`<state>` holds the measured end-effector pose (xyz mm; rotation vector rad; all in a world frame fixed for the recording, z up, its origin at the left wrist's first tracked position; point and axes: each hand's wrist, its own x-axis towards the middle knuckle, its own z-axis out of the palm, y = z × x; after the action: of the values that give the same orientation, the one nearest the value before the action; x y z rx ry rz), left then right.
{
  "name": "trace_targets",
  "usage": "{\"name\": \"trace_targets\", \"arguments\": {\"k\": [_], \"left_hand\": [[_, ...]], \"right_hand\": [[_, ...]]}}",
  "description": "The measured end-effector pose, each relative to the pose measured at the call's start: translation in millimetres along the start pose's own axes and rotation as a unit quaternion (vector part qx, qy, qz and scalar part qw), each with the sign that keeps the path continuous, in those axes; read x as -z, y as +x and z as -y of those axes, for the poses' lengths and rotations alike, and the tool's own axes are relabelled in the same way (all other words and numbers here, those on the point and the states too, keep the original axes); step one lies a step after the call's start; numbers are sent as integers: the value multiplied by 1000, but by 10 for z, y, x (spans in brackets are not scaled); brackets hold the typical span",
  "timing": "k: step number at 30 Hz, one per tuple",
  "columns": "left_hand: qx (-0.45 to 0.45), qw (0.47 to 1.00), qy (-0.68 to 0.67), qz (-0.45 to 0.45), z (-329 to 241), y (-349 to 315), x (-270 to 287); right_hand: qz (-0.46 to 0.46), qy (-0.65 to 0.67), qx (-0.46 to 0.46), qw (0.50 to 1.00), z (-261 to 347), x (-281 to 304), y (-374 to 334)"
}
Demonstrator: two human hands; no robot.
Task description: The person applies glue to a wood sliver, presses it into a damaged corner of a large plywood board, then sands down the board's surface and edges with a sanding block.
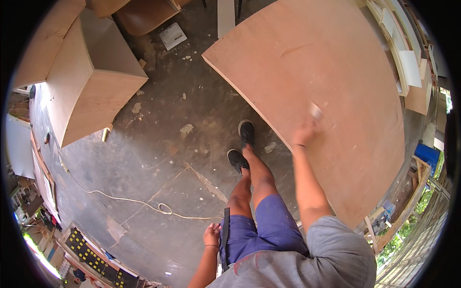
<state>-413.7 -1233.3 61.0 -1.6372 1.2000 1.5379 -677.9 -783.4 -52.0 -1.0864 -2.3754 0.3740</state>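
My right hand (306, 132) reaches over a large brown wooden panel (336, 57) on my right. Its fingers are closed on a small tool with a pale flat blade, which looks like a putty knife (315, 111). Motion blurs the hand and the tool, and the handle is hidden in my grip. The blade is at the panel's surface; whether it touches I cannot tell. My left hand (212, 235) hangs low beside my left thigh, near a dark strap (225, 240). Its fingers are curled in, and anything inside them is hidden.
Large plywood boxes (103, 96) stand at the far left. A pale cord (163, 209) loops across the stained concrete floor (144, 168) toward my left side. A white sheet (173, 36) lies far ahead. Wooden frames (391, 38) lean beyond the panel; a blue container (427, 156) stands right.
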Motion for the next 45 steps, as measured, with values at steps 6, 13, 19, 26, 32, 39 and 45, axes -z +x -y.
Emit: {"name": "trace_targets", "arguments": {"k": [6,13,19,26,32,39,45], "left_hand": [[-88,979,185,7,-816,-28,-675],[-74,967,234,64,-1618,32,-1118],[-195,923,332,-20,-1914,246,-765],[-206,913,351,-27,-3038,48,-1323],[-281,859,414,110,-3576,62,-2025],[-609,509,586,165,-4658,537,-3650],[-730,362,522,250,-4311,208,-6694]], "right_hand": [[375,167,486,771,2438,-531,-957],[165,155,80,971,1138,-292,464],[1,-94,-314,945,-1159,162,1052],[173,36,63,982,2520,-1332,929],[252,314,168,900,3911,-1077,684],[-28,49,-250,966,810,-179,617],[-136,-407,-557,711,-2133,1599,-1785]]}}
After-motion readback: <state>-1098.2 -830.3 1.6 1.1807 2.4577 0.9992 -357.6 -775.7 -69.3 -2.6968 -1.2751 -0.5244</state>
